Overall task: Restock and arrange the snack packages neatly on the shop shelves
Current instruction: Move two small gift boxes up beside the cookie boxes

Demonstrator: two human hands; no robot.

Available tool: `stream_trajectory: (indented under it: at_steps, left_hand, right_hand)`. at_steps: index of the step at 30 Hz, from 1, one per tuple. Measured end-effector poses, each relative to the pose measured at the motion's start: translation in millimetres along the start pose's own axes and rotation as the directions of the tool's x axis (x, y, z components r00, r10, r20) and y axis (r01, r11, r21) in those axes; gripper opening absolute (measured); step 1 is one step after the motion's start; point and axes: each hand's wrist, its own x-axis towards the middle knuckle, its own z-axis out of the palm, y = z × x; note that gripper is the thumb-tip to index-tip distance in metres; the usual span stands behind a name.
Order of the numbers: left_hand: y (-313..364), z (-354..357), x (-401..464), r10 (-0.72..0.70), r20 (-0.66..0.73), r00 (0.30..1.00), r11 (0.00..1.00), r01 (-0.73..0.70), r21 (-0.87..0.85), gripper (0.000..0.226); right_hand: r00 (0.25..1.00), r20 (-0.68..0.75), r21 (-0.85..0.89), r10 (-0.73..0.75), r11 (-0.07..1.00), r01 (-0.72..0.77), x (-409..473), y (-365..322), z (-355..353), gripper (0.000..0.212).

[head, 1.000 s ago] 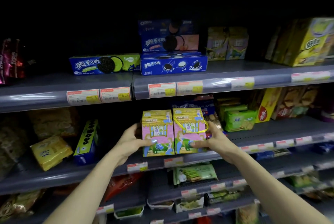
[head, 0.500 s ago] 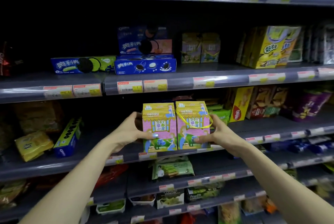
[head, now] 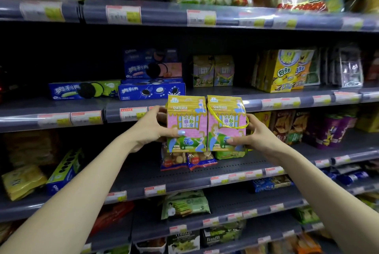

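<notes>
Hands: left [head: 152, 128], right [head: 253, 136] grip two pink boxes [head: 206, 124] pressed together.

Grey metal shelves [head: 205, 177] run across the whole view in tiers, one above another. Each front edge carries a glossy strip with white, red and yellow price labels [head: 123, 14]. The back panel [head: 61, 54] behind the upper tiers is dark, almost black. Light glints off the top strip, while the recesses between tiers lie in shadow.

Left hand [head: 152, 128] and right hand [head: 253, 133] raised, fingers curled.
</notes>
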Motion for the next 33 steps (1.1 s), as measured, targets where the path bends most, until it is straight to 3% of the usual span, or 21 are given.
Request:
stream_trajectory:
  at_steps: [9, 14, 18, 19, 21, 22, 25, 30, 33]
  left_hand:
    - [41.7, 6.6, 43.2, 0.123, -0.114, 0.986, 0.990, -0.130, -0.058, 0.057]
    - [54.6, 5.7, 80.5, 0.227, -0.175, 0.958, 0.974, -0.221, 0.053, 0.072]
    - [61.2, 6.6, 109.1, 0.259, -0.186, 0.948, 0.966, -0.257, 0.035, 0.092]
    - [62.5, 7.4, 116.0, 0.259, -0.177, 0.949, 0.965, -0.260, 0.019, 0.083]
    - [63.5, 6.7, 131.3, 0.269, -0.148, 0.952, 0.963, -0.270, 0.015, 0.043]
    - [64.4, 6.7, 138.8, 0.289, -0.150, 0.945, 0.957, -0.289, 0.026, 0.038]
    - [67.8, 5.7, 159.3, 0.333, -0.166, 0.928, 0.942, -0.333, 0.032, 0.047]
    - [64.9, 8.2, 188.9, 0.314, -0.178, 0.932, 0.949, -0.310, 0.050, 0.067]
    - [64.7, 9.3, 201.3, 0.303, -0.176, 0.937, 0.953, -0.296, 0.067, 0.068]
  right_hand:
    - [0.995, -0.072, -0.003, -0.066, 0.998, 0.066, 34.7, -38.2, -30.9, 0.086]
    - [0.986, -0.116, -0.050, -0.124, 0.992, 0.119, 64.4, -53.9, -46.7, 0.081]
    - [0.978, -0.126, -0.066, -0.167, 0.985, 0.160, 94.6, -58.2, -59.2, 0.077]
    - [0.976, -0.130, -0.065, -0.173, 0.984, 0.165, 101.9, -58.2, -62.4, 0.075]
    - [0.975, -0.137, -0.052, -0.173, 0.985, 0.167, 116.8, -57.3, -67.7, 0.071]
    - [0.975, -0.140, -0.047, -0.171, 0.985, 0.166, 122.1, -56.7, -69.4, 0.073]
    - [0.974, -0.152, -0.062, -0.168, 0.985, 0.160, 138.7, -55.7, -73.5, 0.078]
    - [0.969, -0.179, -0.067, -0.173, 0.984, 0.164, 157.2, -55.8, -80.2, 0.068]
    - [0.967, -0.181, -0.093, -0.179, 0.982, 0.164, 169.8, -54.8, -83.0, 0.068]
